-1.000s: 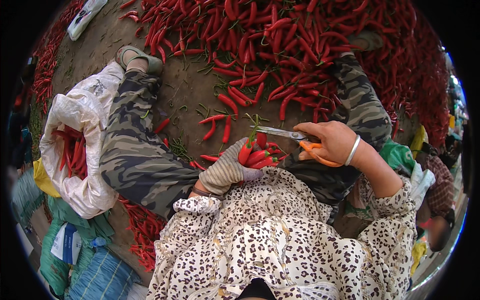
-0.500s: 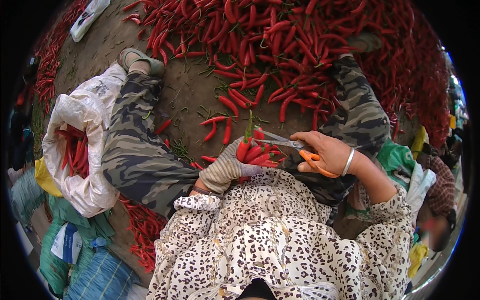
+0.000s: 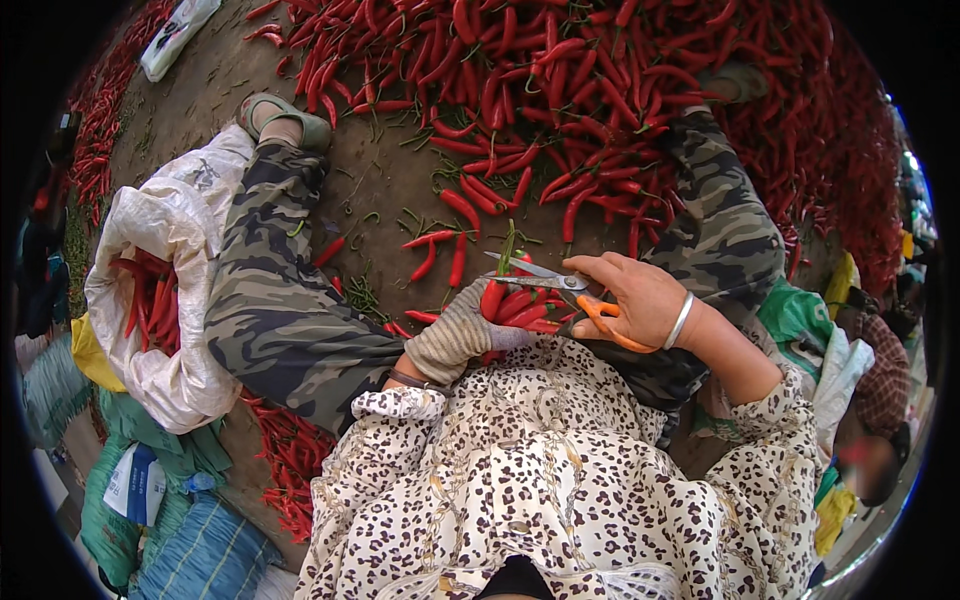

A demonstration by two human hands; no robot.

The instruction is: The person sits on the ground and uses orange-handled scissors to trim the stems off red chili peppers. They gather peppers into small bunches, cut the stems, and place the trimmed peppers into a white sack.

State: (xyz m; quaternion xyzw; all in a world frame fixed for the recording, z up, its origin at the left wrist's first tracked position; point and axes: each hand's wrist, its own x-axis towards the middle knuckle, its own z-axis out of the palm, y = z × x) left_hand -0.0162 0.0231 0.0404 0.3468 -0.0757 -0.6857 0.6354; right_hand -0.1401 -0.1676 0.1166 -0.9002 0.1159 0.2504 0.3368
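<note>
My left hand [image 3: 452,338], in a grey striped knit glove, is closed around a bunch of red chili peppers [image 3: 522,307]. One pepper [image 3: 494,298] stands upright at the front of the bunch, its long green stem [image 3: 508,246] pointing away from me. In my right hand [image 3: 638,302] is a pair of scissors [image 3: 604,318] with orange handles. The scissors' blades are parted and lie on either side of that green stem, just above the pepper's red top. A silver bangle circles my right wrist.
A large heap of red chili peppers [image 3: 560,80] spreads across the far ground. Cut green stems [image 3: 362,294] and loose peppers lie between my legs. At left stands an open white sack [image 3: 128,215] with peppers inside; green and blue sacks [image 3: 205,550] lie behind it. A person [image 3: 880,390] sits at right.
My right hand has moved slightly left with the scissors. Their blades now reach past the green stem, further toward my left hand. My left hand has barely shifted.
</note>
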